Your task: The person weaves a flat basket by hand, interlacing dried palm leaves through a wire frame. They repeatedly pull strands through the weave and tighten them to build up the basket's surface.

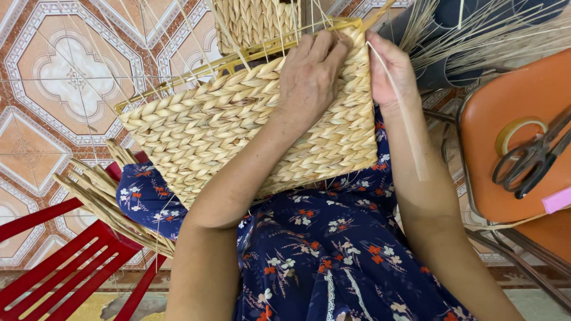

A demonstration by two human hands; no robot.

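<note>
Patterned tile floor (pixel 59 89), left hand (pixel 309 77) flat on woven basket (pixel 238 131), right hand (pixel 389 68) grip pinched on straw strand (pixel 404 125), fingertips hidden behind rim.

a home craft spot, it seems: patterned floor tiles (pixel 53 77), a red plastic chair (pixel 65 267), loose reeds (pixel 101 196) piled at the side, and an orange stool (pixel 511 119) used as a table for scissors (pixel 532 157) and tape (pixel 517 134).
</note>
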